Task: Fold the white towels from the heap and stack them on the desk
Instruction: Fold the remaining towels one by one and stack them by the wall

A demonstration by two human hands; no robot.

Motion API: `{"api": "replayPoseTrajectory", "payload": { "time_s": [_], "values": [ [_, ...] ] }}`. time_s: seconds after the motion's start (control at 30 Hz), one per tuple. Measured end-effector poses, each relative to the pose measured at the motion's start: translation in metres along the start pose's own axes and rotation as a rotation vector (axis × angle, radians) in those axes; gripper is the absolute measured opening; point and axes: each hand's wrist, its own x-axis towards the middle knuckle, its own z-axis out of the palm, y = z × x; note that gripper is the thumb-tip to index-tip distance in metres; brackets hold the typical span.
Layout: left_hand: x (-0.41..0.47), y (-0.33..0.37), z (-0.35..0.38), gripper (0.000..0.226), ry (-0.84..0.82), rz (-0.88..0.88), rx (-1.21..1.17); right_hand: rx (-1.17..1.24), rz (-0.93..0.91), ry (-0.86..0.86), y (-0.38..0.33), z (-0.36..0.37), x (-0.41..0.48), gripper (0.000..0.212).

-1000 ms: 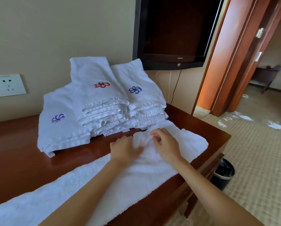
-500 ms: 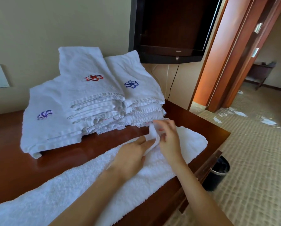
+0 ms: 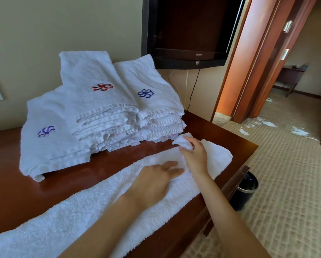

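Note:
A long white towel (image 3: 66, 218) lies stretched along the front of the brown desk (image 3: 12, 192), reaching from the lower left to the desk's right end. My left hand (image 3: 154, 183) rests flat on it with straight fingers. My right hand (image 3: 193, 155) pinches a small raised fold of the same towel near its far edge. Behind them sits a stack of folded white towels (image 3: 100, 112) with red, blue and purple flower embroidery.
A dark television (image 3: 191, 30) hangs on the wall above the desk's right end, its cable running down. A black waste bin (image 3: 247, 189) stands on the patterned carpet by the desk's right corner. An open wooden doorway (image 3: 258, 58) lies to the right.
My right hand has lifted a pinch of the towel up and away toward the stack. My left hand flattened out and slid a little nearer to me.

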Motion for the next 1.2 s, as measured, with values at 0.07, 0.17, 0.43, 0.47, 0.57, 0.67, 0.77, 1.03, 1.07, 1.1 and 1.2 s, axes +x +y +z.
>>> {"api": "replayPoseTrajectory", "payload": {
  "time_s": [0.07, 0.17, 0.43, 0.47, 0.57, 0.67, 0.77, 1.03, 1.07, 1.1, 1.2],
  "values": [
    [-0.004, 0.006, -0.004, 0.056, 0.033, -0.129, 0.059, 0.061, 0.037, 0.048, -0.002, -0.003, 0.000, 0.025],
    [-0.017, 0.013, -0.017, 0.048, 0.102, -0.217, 0.113, 0.203, 0.177, 0.047, -0.009, -0.013, 0.008, 0.023],
    [-0.042, 0.015, -0.059, 0.018, 0.033, -0.292, 0.139, 0.590, 0.434, 0.121, -0.017, -0.072, 0.021, 0.023],
    [-0.042, 0.020, -0.061, 0.019, 0.031, -0.241, 0.112, 0.607, 0.435, 0.135, -0.014, -0.078, 0.020, 0.024],
    [-0.041, 0.040, -0.059, 0.025, -0.019, -0.115, 0.081, 0.554, 0.456, 0.155, 0.001, -0.091, 0.013, 0.020],
    [-0.048, 0.047, -0.047, 0.028, -0.053, -0.124, 0.008, 0.454, 0.426, 0.145, 0.011, -0.097, 0.009, 0.013],
    [-0.059, 0.047, -0.037, 0.026, -0.031, -0.112, -0.065, 0.359, 0.336, 0.166, 0.015, -0.100, 0.007, 0.013],
    [-0.074, 0.041, -0.026, 0.023, -0.009, -0.046, -0.090, -0.077, 0.274, 0.193, 0.038, -0.114, 0.008, 0.009],
    [-0.074, 0.039, -0.025, 0.024, -0.017, -0.031, -0.079, -0.149, 0.287, 0.169, 0.041, -0.116, 0.008, 0.017],
    [-0.074, 0.038, -0.026, 0.028, -0.025, -0.027, -0.082, -0.218, 0.302, 0.137, 0.044, -0.119, 0.009, 0.028],
    [-0.067, 0.038, -0.031, 0.047, -0.058, -0.069, -0.127, -0.399, 0.346, 0.021, 0.045, -0.125, 0.015, 0.047]
  ]
}}
